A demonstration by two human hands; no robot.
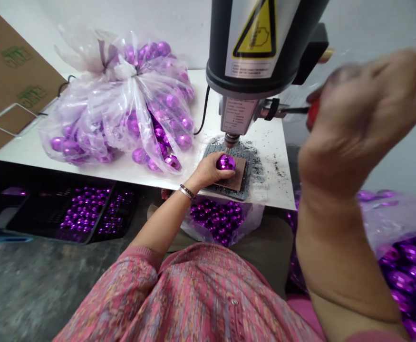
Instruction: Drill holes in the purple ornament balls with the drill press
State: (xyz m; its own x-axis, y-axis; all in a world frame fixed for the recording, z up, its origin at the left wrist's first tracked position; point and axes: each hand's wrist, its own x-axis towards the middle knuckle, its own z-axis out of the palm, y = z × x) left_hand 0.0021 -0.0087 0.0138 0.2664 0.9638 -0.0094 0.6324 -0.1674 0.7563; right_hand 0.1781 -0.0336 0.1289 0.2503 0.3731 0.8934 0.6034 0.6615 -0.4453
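Above the white bench [270, 195] looms the drill press [256, 52], which could plunge too hard if its lever [295, 110] were jerked; the person's right hand [361, 118], blurred, is curled round the red end. The left hand [208, 171], fingers and thumb clamped on the purple ball [225, 163], steadies it over the brown board [239, 176], directly below the chuck [231, 139]. Round and slick, the ball might spin, bringing bare fingertips under the bit. Loose dark shavings [258, 164] could make the board slide.
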